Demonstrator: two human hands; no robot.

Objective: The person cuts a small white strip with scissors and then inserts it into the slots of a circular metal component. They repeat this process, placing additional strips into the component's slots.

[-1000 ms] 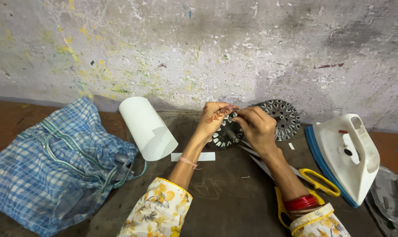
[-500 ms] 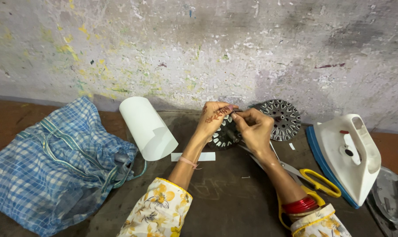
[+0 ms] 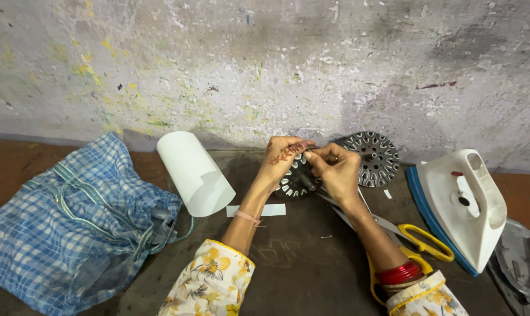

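My left hand [image 3: 283, 158] and my right hand [image 3: 335, 171] meet over a round slotted metal disc [image 3: 297, 182] that stands tilted on the dark work surface. The left hand grips the disc's upper rim. The right hand pinches something small and thin at that rim; I cannot tell what it is. A second slotted metal disc [image 3: 371, 158] leans against the wall just behind my right hand.
A roll of white paper [image 3: 194, 172] lies left of the hands, with a cut white strip [image 3: 259, 210] below it. Yellow-handled scissors [image 3: 423, 243] lie under my right forearm. A white and blue iron [image 3: 461, 208] stands on the right. A blue checked bag [image 3: 72, 222] is at left.
My right hand has lifted slightly and drawn its fingertips toward the disc's upper rim next to the left hand. The left hand has stayed in place.
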